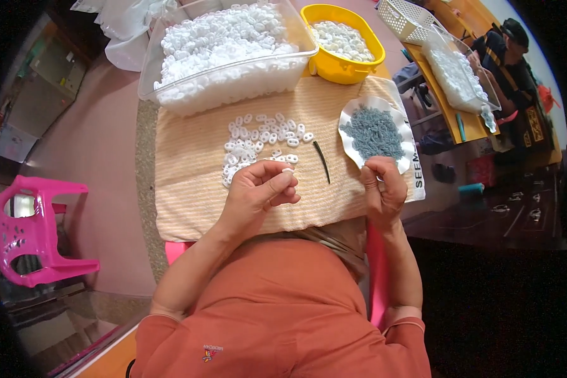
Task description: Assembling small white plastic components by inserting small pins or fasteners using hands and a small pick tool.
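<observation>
"What's that you've got?"
"A small white piece (288, 170), clamped between the thumb and fingers of my left hand (253, 191). Only a pale sliver shows past my fingertips."
"Where are you holding it?"
"Near my side of a loose cluster of white pieces (264, 135). Those are smooth, rounded ovals, many with two holes, some overlapping."
"And your right hand (386, 192)?"
"Thumb and fingertips are together at the near edge of a wavy-rimmed white dish (346, 129). I can't tell whether they grip anything. Small blue-grey bits (373, 131) are heaped in the dish."
"Anything around those?"
"A thin black strip (322, 162) on the striped cloth (186, 176), between cluster and dish. Beyond, a clear tub (148, 88) full of white pieces, beside a yellow basin (341, 72)."
</observation>
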Tool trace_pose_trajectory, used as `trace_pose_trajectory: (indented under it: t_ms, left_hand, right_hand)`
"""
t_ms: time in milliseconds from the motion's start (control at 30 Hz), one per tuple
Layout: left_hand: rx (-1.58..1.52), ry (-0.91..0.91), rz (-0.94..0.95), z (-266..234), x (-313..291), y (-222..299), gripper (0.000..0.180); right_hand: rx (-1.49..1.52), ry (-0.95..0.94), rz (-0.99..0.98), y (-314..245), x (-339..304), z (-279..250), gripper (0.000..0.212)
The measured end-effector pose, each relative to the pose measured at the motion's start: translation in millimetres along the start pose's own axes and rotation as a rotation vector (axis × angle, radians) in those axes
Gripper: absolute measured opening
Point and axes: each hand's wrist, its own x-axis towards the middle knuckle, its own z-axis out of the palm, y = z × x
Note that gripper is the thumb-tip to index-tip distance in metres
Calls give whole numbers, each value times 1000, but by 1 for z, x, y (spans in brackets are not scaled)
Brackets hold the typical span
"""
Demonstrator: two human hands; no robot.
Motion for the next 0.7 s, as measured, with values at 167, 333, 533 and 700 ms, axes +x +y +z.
trace_pose_trajectory:
  t_ms: [167, 333, 533, 700]
  left_hand:
    - [-75, 8, -46, 4, -4, -3, 17]
    - [-85, 18, -83, 5, -4, -8, 18]
    - [-3, 5, -146, 11, -9, -11, 20]
    - [-13, 11, -186, 14, -11, -15, 20]
  right_hand:
    - [17, -59, -19, -8, -1, 5, 6]
    - [219, -207, 221, -19, -15, 12, 3]
    - [395, -341, 492, -45, -23, 28, 6]
    - [565, -325, 625, -48, -25, 33, 8]
